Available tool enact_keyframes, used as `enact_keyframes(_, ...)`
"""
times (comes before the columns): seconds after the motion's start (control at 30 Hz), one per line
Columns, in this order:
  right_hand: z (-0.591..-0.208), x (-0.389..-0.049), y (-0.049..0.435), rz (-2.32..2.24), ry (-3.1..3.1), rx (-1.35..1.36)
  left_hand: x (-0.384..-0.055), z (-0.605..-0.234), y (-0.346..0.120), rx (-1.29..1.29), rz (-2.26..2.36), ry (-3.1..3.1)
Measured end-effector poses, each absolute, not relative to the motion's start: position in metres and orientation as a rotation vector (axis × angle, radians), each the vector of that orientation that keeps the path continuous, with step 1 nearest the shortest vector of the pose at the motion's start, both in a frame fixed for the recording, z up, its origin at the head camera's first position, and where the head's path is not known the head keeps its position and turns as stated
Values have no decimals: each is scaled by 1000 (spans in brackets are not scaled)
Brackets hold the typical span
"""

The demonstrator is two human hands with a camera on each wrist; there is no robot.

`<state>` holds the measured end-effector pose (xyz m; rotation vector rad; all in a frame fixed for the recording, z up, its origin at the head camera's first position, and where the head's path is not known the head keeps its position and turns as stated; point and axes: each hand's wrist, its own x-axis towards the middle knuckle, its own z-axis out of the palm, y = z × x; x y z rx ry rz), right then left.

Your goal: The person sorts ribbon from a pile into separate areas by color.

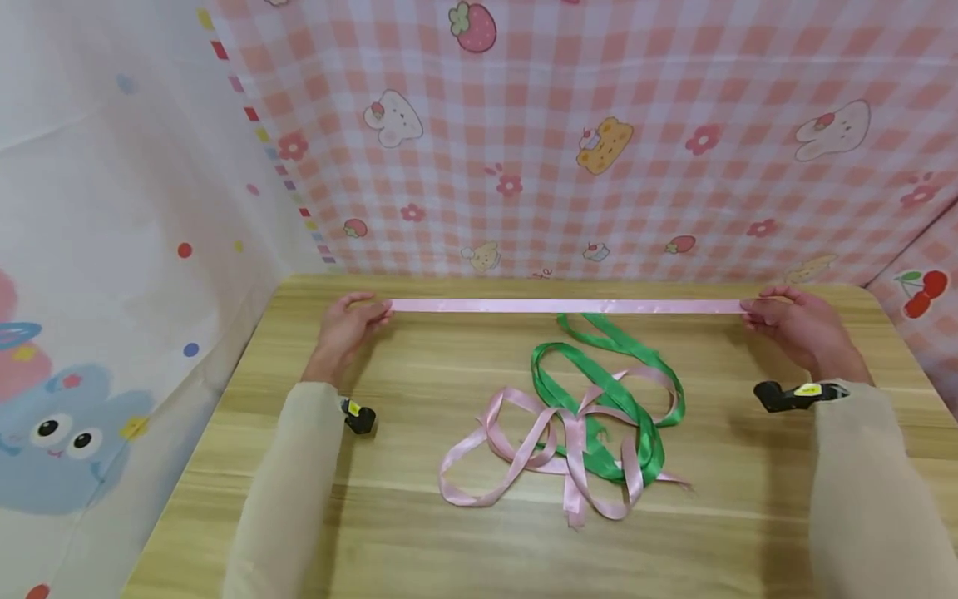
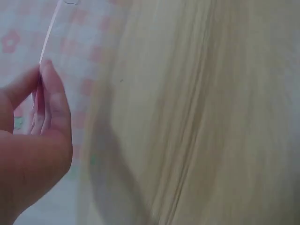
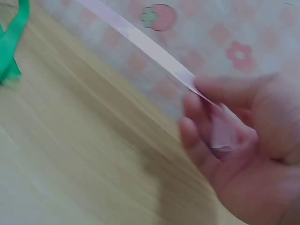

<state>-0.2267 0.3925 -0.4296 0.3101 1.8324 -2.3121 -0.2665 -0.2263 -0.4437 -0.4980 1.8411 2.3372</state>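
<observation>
Both arms reach forward, spread wide, pale pink ribbon [image 1: 565,306] pulled straight between the hands.
We see left hand [image 1: 348,329] pinching one end, thumb to fingertips; right hand [image 1: 801,324] pinches the other, slack folded in its palm. Strip spans the wood-grain table's [image 1: 404,541] far side. Nearer us: loose green ribbon [image 1: 654,453] and pink ribbon [image 1: 575,433], tangled. Checked cloth [image 1: 449,100] hangs behind.

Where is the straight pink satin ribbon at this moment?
In the head view, the straight pink satin ribbon stretches across the middle, from the left hand to the right hand, pictured just above the green satin ribbon.
</observation>
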Motion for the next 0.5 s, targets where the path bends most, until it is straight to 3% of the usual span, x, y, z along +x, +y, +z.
enact_keyframes(0.3,-444,-264,354,-2441,2106,805,-295,-462,-206,-812,2494,1783)
enact_keyframes(0.5,-461,-278,343,-2373,2212,939,-304,-467,-198,-953,2410,1931)
